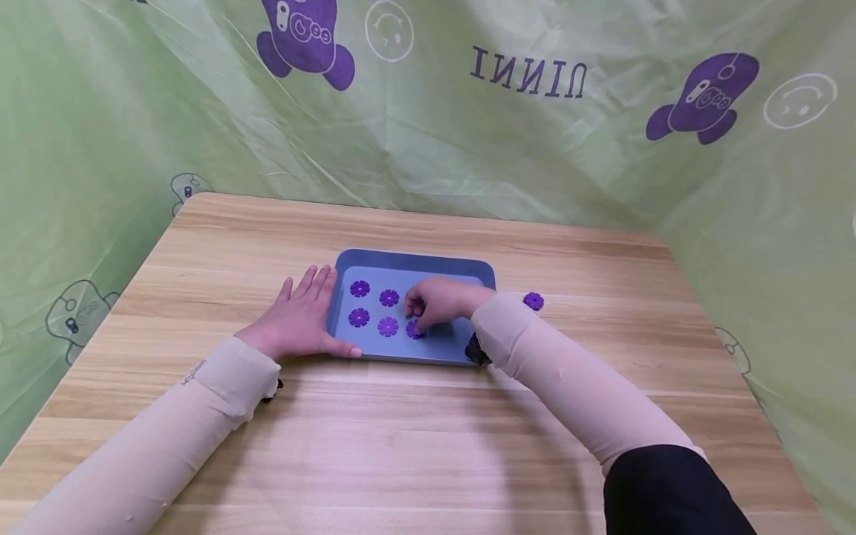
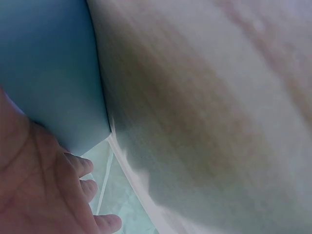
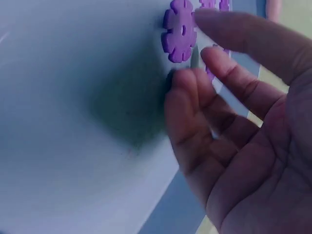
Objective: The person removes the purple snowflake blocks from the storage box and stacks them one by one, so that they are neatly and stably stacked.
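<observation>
A shallow blue tray [image 1: 414,260] lies on the table with several purple notched plastic discs [image 1: 388,327] spread flat in its left half. My left hand [image 1: 297,319] rests along the tray's left side, fingers straight, the thumb at the front rim; in the left wrist view its palm lies beside the blue tray wall [image 2: 53,73]. My right hand [image 1: 441,301] is over the middle of the tray, fingers loosely bent. In the right wrist view one fingertip meets the edge of the rightmost notched disc [image 3: 180,31], which no fingers close around.
Another purple disc [image 1: 533,301] lies on the wooden table [image 1: 414,446], right of the tray and just beyond the right sleeve [image 1: 568,371]. A green printed cloth [image 1: 428,148] hangs behind the table and along both sides.
</observation>
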`<action>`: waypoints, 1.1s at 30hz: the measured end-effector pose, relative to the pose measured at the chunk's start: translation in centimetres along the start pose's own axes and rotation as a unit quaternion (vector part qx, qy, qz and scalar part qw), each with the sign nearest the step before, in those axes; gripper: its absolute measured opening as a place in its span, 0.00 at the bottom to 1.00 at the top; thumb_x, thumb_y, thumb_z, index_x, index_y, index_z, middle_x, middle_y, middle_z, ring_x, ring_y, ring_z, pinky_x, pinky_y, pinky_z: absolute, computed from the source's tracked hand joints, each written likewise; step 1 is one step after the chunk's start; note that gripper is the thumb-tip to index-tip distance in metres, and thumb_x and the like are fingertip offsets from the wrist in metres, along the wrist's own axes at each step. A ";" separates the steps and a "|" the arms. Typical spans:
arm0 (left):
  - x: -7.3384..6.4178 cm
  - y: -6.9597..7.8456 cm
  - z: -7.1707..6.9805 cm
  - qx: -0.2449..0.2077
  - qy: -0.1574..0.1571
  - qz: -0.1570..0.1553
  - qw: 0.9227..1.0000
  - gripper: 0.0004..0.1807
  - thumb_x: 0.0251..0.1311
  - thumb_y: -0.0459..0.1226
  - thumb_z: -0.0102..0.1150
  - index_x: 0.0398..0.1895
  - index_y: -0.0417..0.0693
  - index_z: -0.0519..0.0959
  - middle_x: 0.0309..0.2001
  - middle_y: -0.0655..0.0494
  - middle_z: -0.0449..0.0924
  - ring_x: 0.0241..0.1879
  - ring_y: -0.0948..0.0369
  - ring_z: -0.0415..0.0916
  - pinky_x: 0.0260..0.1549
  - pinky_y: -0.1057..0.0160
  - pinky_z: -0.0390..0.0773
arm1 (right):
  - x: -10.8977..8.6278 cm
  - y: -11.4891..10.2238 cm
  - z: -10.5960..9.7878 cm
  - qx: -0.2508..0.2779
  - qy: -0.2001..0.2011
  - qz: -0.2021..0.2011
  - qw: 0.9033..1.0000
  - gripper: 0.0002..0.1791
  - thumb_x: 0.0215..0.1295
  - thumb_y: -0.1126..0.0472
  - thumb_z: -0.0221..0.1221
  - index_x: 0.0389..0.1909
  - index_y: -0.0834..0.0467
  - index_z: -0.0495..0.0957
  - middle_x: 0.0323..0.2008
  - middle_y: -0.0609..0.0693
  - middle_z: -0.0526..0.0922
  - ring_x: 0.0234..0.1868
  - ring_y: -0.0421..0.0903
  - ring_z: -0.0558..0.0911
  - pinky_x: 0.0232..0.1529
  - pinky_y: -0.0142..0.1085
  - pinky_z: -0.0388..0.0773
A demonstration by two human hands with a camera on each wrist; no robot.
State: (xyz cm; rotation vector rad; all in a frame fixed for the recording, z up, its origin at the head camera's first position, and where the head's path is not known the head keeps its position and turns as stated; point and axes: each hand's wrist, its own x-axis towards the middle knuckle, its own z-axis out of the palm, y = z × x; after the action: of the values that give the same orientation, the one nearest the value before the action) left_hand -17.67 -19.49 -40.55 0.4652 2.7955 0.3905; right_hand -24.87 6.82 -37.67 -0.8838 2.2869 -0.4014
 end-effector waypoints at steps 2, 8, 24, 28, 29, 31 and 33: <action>0.0 0.1 0.0 -0.002 0.001 0.000 1.000 0.83 0.41 0.78 0.64 0.80 0.29 0.34 0.81 0.32 0.31 0.80 0.37 0.26 0.73 0.32 0.30 | 0.1 -0.2 0.1 -0.031 0.000 0.011 0.999 0.09 0.62 0.66 0.70 0.35 0.57 0.78 0.31 0.47 0.76 0.34 0.43 0.74 0.36 0.33 0.71; -0.2 0.1 -0.1 -0.005 0.003 -0.001 1.000 0.83 0.41 0.77 0.66 0.80 0.28 0.35 0.81 0.31 0.32 0.80 0.37 0.28 0.73 0.31 0.31 | 0.0 -1.1 0.1 -0.091 -0.013 0.021 0.996 0.10 0.65 0.68 0.66 0.28 0.55 0.74 0.27 0.47 0.74 0.31 0.44 0.74 0.32 0.32 0.70; -0.1 0.2 -0.4 -0.005 -0.002 -0.001 1.000 0.84 0.41 0.78 0.65 0.80 0.28 0.35 0.81 0.31 0.32 0.80 0.36 0.28 0.73 0.31 0.31 | -0.6 0.1 -0.5 -0.046 -0.001 -0.005 0.999 0.08 0.70 0.70 0.57 0.31 0.56 0.77 0.29 0.46 0.75 0.32 0.42 0.73 0.34 0.31 0.70; -0.2 0.2 -0.4 -0.003 -0.005 -0.003 1.000 0.84 0.40 0.79 0.64 0.80 0.28 0.35 0.81 0.31 0.32 0.80 0.36 0.27 0.73 0.31 0.31 | -1.0 0.1 -0.9 -0.035 0.007 -0.005 0.999 0.06 0.71 0.68 0.57 0.36 0.56 0.80 0.31 0.47 0.79 0.34 0.43 0.75 0.36 0.32 0.73; -0.2 0.1 -0.3 -0.002 -0.006 -0.003 1.000 0.84 0.40 0.79 0.64 0.80 0.28 0.34 0.81 0.31 0.32 0.80 0.37 0.27 0.73 0.32 0.31 | -1.1 0.1 -1.0 -0.033 0.012 -0.006 0.999 0.06 0.71 0.68 0.57 0.37 0.56 0.81 0.32 0.47 0.79 0.35 0.43 0.75 0.36 0.32 0.73; -0.1 0.1 -0.3 -0.002 -0.009 -0.003 1.000 0.85 0.40 0.80 0.64 0.80 0.29 0.34 0.81 0.32 0.31 0.80 0.37 0.27 0.73 0.32 0.31 | -1.3 0.1 -1.3 -0.029 0.020 -0.008 0.999 0.06 0.71 0.68 0.57 0.37 0.56 0.81 0.32 0.47 0.80 0.36 0.44 0.76 0.37 0.33 0.73; -0.1 0.1 -0.2 -0.003 -0.009 -0.002 1.000 0.85 0.39 0.80 0.64 0.80 0.28 0.34 0.81 0.32 0.31 0.80 0.37 0.27 0.73 0.31 0.31 | -1.4 0.3 -1.5 -0.025 0.027 -0.010 0.999 0.06 0.71 0.68 0.57 0.36 0.56 0.81 0.32 0.47 0.80 0.36 0.44 0.75 0.38 0.33 0.72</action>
State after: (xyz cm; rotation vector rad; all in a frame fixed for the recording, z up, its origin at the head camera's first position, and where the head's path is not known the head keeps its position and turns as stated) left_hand -17.60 -19.50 -40.27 0.4588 2.7769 0.3911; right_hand -25.22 8.10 -36.03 -0.9318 2.3494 -0.3827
